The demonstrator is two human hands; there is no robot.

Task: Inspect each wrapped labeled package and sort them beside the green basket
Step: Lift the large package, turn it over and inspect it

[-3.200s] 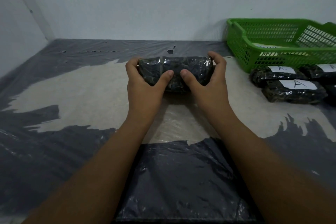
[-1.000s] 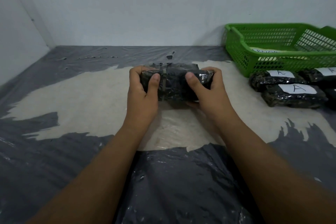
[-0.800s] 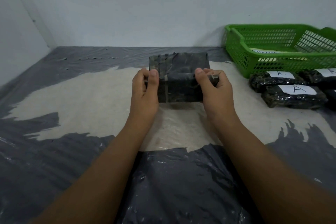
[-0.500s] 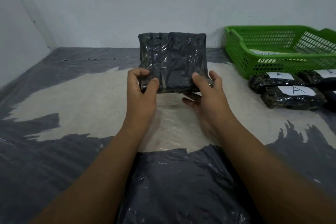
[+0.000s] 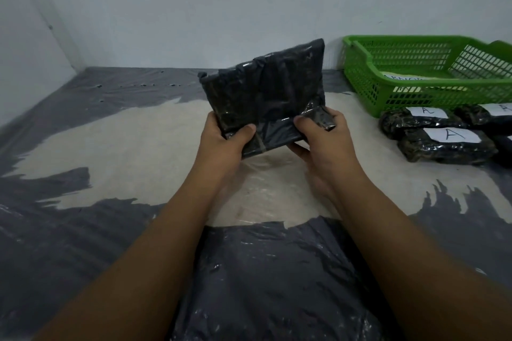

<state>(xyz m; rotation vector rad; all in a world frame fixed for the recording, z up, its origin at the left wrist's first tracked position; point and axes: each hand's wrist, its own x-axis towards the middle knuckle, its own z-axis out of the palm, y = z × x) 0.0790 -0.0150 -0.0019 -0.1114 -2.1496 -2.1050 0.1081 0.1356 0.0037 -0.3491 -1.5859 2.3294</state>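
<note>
A black plastic-wrapped package point(image 5: 266, 91) stands tilted on edge above the work surface, its upper right corner raised. No label shows on the face toward me. My left hand point(image 5: 224, 141) grips its lower left corner, thumb on the front. My right hand point(image 5: 324, 135) grips the lower right corner the same way. The green basket point(image 5: 368, 80) sits at the right against the wall. In front of it lie several wrapped packages with white labels, the nearest point(image 5: 446, 144) marked "A", another point(image 5: 415, 119) behind it.
Grey plastic sheeting point(image 5: 83, 230) covers the surface, with a pale bare patch point(image 5: 124, 152) in the middle. A dark flat bag point(image 5: 277, 285) lies near me between my forearms. White walls close the back and left. A white label lies inside the basket.
The package was turned from lying flat and low in both hands to standing on edge, then tilted so its right corner rose. Both hands kept hold of its lower edge.
</note>
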